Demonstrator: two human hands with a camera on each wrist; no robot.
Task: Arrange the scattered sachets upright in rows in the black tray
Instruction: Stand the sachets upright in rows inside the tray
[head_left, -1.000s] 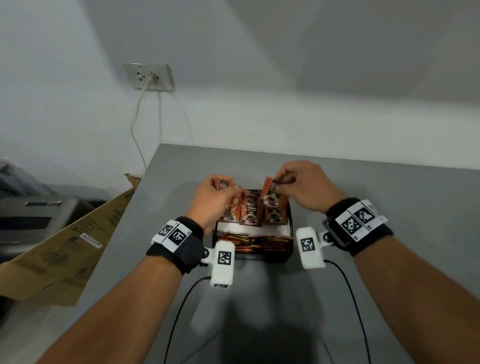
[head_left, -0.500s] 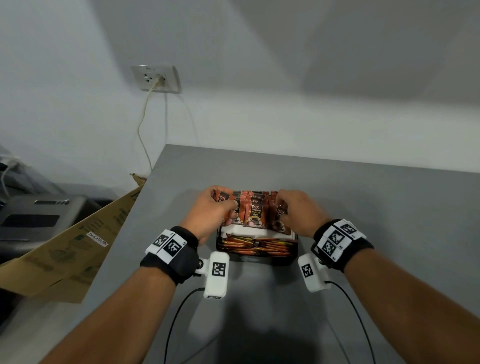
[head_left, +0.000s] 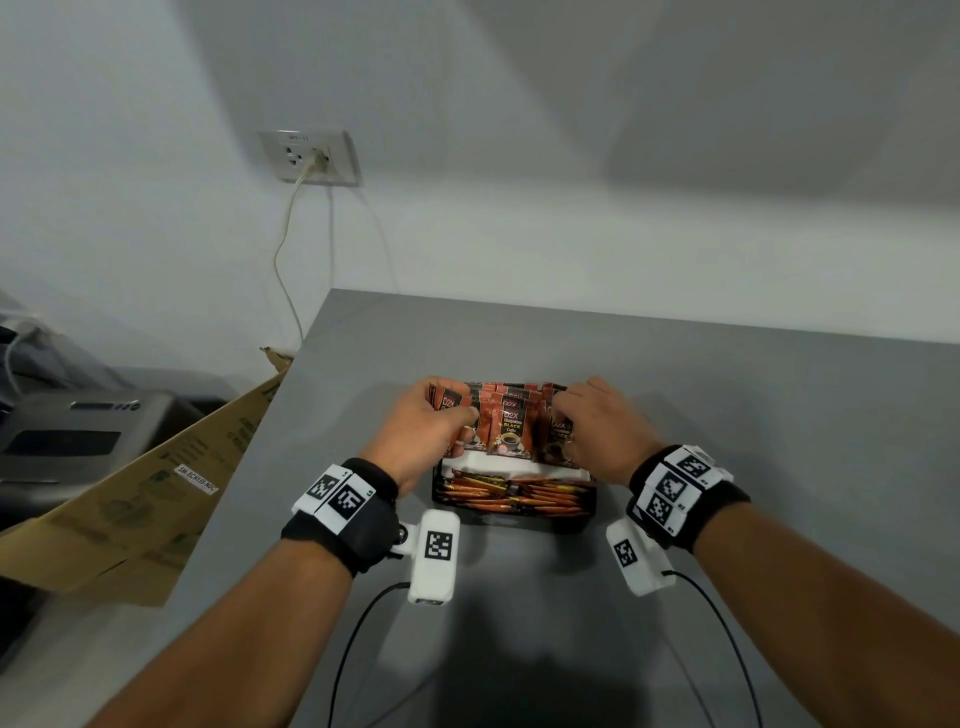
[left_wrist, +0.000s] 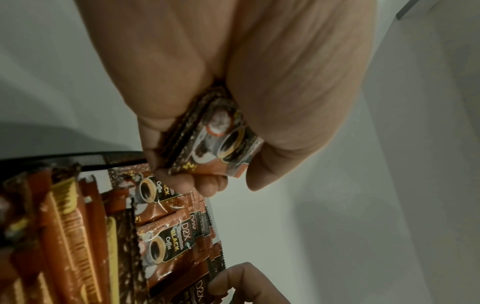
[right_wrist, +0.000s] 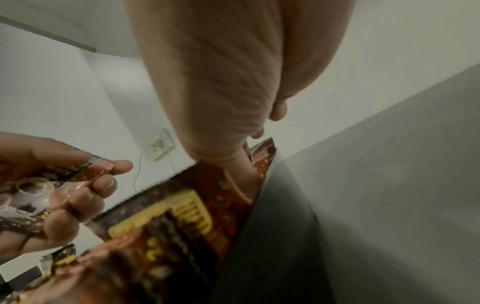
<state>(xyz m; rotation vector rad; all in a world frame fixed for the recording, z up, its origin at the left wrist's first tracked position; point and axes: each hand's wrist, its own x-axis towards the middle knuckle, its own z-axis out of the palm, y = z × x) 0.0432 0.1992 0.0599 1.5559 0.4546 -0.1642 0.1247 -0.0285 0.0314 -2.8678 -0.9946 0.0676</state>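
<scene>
The black tray (head_left: 586, 514) stands on the grey table before me. Its front row holds several orange stick sachets (head_left: 511, 498) lying packed together. Its back row holds brown D2X coffee sachets (head_left: 511, 428) standing upright. My left hand (head_left: 434, 423) grips a small bundle of these sachets (left_wrist: 215, 142) at the row's left end, fingers and thumb curled round them. My right hand (head_left: 584, 415) is at the right end, fingers bent onto the tops of the sachets (right_wrist: 262, 158) there. Whether the right hand pinches them or only presses is hidden.
The grey table (head_left: 727, 415) ends at its left edge, where a cardboard sheet (head_left: 130, 488) leans. A grey machine (head_left: 67, 436) sits beyond it. A wall socket (head_left: 311, 156) with a white cable is behind. Black cables (head_left: 358, 623) trail from my wrist cameras.
Both hands came down and closer together onto the back row. The sachets that stood apart and tilted a second ago now stand packed upright between my hands.
</scene>
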